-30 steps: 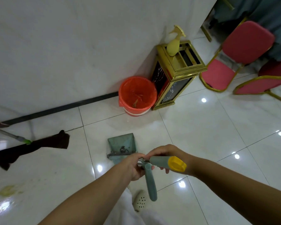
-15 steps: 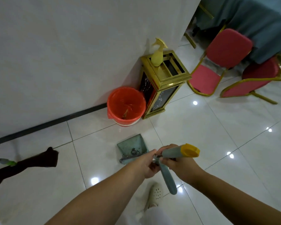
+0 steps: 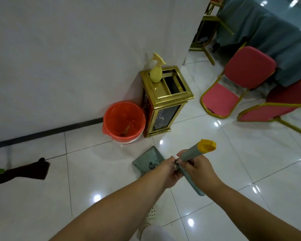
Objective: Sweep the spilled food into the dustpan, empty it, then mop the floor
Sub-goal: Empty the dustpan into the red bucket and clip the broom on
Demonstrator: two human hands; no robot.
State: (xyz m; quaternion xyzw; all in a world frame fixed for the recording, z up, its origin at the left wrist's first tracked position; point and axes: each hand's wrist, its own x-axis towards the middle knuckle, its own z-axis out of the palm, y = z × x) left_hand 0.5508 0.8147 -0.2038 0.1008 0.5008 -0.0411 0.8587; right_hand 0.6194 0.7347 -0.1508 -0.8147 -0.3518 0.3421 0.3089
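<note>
**Hands joined on the sweeping tools**

Forearms rise from the bottom edge and meet at lower centre. The right hand (image 3: 197, 168) wraps a grey handle with a yellow cap (image 3: 196, 152); the left hand (image 3: 170, 171) grips the second grey handle (image 3: 192, 181). The dustpan (image 3: 149, 161) sits just beyond, below the orange bin (image 3: 123, 121).

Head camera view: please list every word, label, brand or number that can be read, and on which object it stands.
None can be read. The yellow spray bottle, the orange bucket, the gold bin and the dustpan show no legible text; the bin's dark panel has only pale veining.
</note>
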